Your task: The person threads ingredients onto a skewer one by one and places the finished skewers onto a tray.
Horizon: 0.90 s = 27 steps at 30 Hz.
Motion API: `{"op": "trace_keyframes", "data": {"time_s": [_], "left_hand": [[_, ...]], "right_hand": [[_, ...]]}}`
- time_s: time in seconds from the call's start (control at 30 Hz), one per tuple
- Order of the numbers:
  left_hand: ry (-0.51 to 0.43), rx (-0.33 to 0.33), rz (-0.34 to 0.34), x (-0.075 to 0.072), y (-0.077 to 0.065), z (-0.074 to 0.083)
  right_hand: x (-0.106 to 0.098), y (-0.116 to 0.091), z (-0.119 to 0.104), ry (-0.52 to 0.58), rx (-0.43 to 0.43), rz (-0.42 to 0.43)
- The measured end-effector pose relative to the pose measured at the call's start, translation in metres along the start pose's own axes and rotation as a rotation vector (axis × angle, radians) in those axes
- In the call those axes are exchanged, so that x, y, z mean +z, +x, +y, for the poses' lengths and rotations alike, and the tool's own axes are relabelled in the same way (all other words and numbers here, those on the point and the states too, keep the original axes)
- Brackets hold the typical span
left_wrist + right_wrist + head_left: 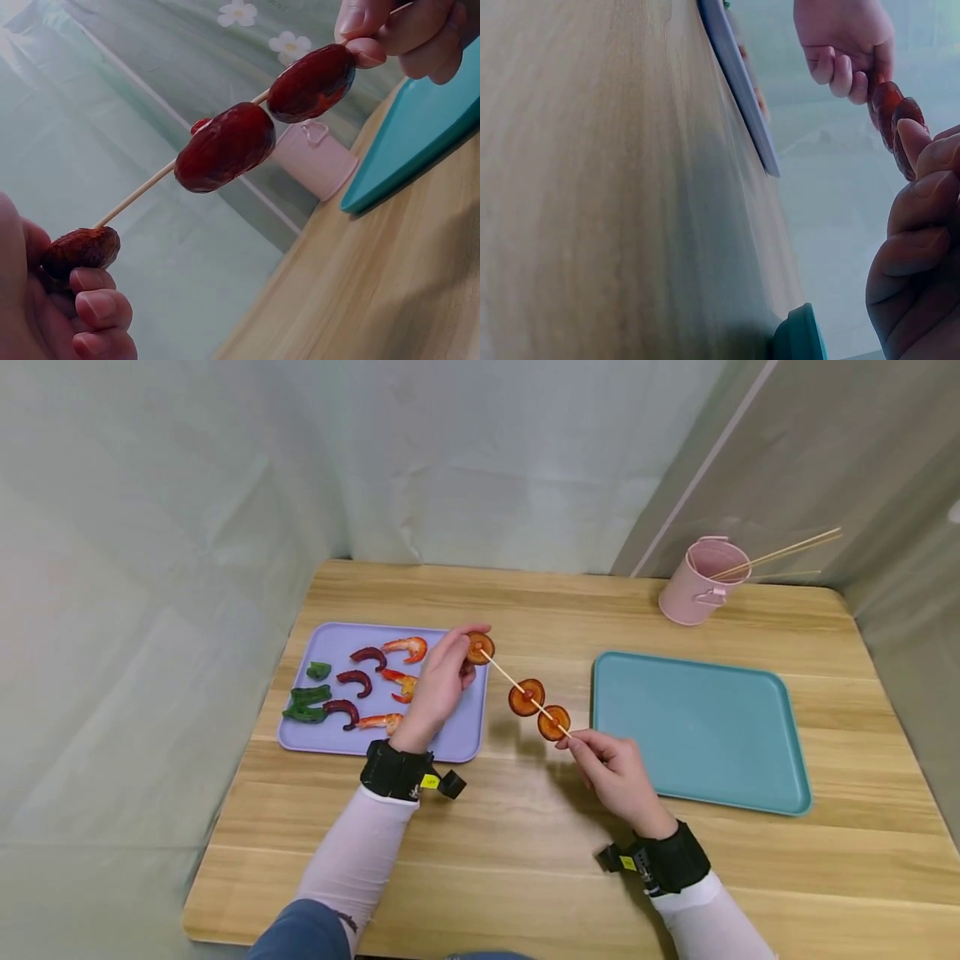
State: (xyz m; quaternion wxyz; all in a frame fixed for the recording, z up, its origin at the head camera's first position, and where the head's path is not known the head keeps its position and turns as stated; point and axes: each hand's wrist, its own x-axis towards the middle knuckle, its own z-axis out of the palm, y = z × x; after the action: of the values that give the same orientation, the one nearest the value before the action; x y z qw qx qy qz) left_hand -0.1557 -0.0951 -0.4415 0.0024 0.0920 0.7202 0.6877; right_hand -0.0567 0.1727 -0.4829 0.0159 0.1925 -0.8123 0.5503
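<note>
A bamboo skewer (504,672) slants between my hands, well above the table. My left hand (441,683) pinches a round brown mushroom cap (487,641) at the skewer's far end. Two more mushroom caps (225,148) sit close together on the stick, nearer the other end, their glossy dark-red backs showing in the left wrist view. There, my right hand (617,777) grips the skewer between thumb and fingers, beside the nearest cap. In the right wrist view the right fingers (919,199) partly hide the caps.
Under and left of my left hand lies a lilac tray (468,727) with shrimp (406,649), dark-red curled tentacle-like pieces (356,682) and green pepper pieces (311,695). A teal tray (697,727) lies on the right. Behind it stands a pink bucket (693,589) with several skewers (787,551).
</note>
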Motion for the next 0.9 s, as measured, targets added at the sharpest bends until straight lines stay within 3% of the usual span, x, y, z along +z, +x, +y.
{"op": "trace_keyframes", "data": {"time_s": [0.13,0.33,0.53,0.9], "left_hand": [[0.014,-0.02,-0.018,0.002,0.0,0.0],[-0.082,-0.054,-0.059,0.005,0.0,0.0],[-0.157,-0.039,-0.097,0.008,-0.001,0.001],[-0.147,-0.025,-0.168,0.018,-0.003,0.001]], "right_hand": [[0.001,0.001,0.002,-0.016,-0.012,0.003],[0.002,0.001,0.004,-0.028,-0.025,0.014],[0.003,0.001,0.005,-0.053,-0.055,0.033],[0.004,0.001,0.007,-0.054,-0.089,0.063]]}}
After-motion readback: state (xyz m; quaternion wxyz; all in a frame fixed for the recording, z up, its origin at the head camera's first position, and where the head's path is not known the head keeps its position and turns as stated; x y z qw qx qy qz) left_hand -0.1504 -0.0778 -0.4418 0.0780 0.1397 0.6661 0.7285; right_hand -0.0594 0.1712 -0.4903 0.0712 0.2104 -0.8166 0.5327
